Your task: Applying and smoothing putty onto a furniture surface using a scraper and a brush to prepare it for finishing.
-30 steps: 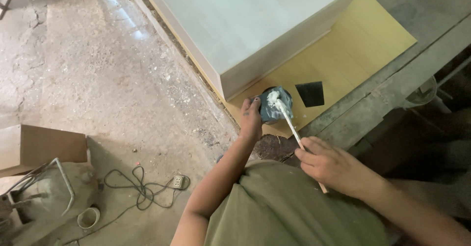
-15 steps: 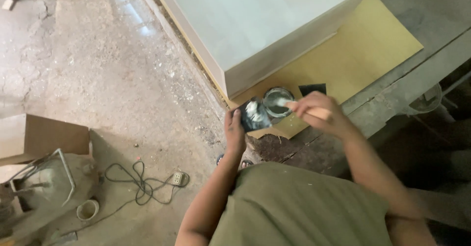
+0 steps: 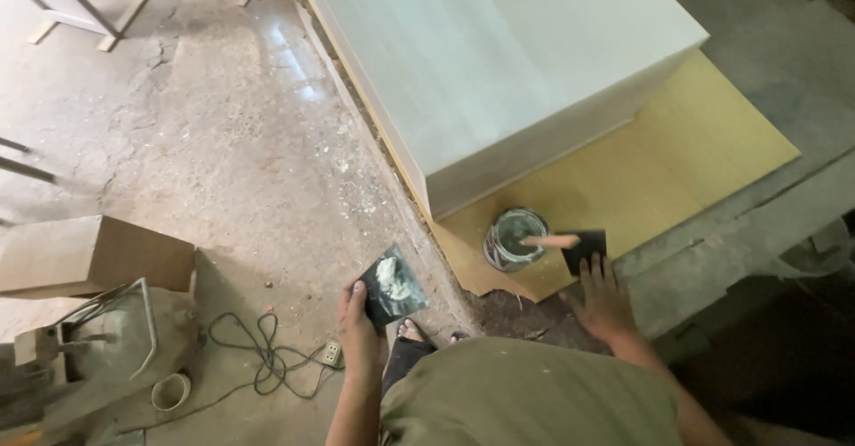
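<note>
Standing beside a big pale cabinet (image 3: pixel 499 63), dark square pad (image 3: pixel 393 286) with a whitish dab gripped in the left hand (image 3: pixel 359 330).

Cut off by the top edge: the cabinet, resting on a yellow board (image 3: pixel 659 170) whose near corner lies ragged and partly in shadow. Just in front of the cabinet's near corner, on the board: an open round tin (image 3: pixel 515 239) of grey-white paste, contents hard to make out, with a wooden stick (image 3: pixel 550 241) lying across its rim, long axis level, free end pointing right, away from the cabinet. Touching the tin's right side: a second black square (image 3: pixel 586 248), flat. Left of the cabinet's corner, over the floor: the held pad, tilted, one corner up, pinched at its lower corner by thumb and fingers closed around it. Right hand (image 3: pixel 606 299) below the black square, fingers spread flat, tips touching its edge, grasping nothing. Forearms partly hidden by an olive shirt (image 3: pixel 525 393).
</note>
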